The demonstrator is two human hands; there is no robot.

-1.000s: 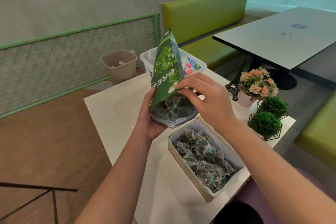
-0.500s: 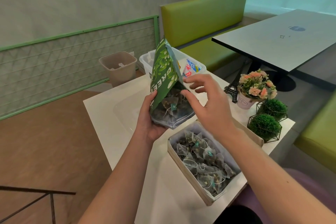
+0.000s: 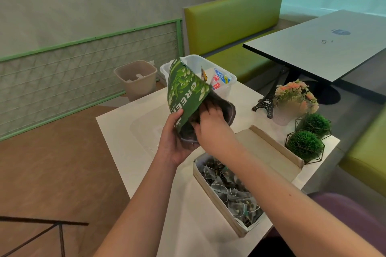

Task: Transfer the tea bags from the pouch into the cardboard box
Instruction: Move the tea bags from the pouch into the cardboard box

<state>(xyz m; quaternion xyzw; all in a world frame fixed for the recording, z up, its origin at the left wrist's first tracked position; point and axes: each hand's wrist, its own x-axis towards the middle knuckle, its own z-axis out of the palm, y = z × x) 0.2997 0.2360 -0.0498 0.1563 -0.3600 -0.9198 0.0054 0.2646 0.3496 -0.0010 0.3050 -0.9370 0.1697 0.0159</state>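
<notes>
Compared with half a second ago, the right hand [image 3: 211, 127] is no longer poised at the mouth of the pouch [image 3: 186, 94] with spread fingers; it is now pushed into the opening at the centre of the frame, and the pouch is tipped further over so that its mouth faces right and downward. This indicates that another pick of tea bags is in progress, not a release into the box. The right fingers [image 3: 205, 110] are partly hidden inside the dark interior; they appear curled around the contents, but whether they actually hold a tea bag cannot be told. The left hand [image 3: 173, 140] grips the lower edge of the pouch from the left, thumb on the printed green face, and keeps it raised above the bench [image 3: 129, 152]. The cardboard box [image 3: 213, 196] lies at lower right of centre, directly below the right forearm, with its lid open toward the right. It already holds a loose pile of tea bags [image 3: 231, 192], well apart from both sets of fingers.
</notes>
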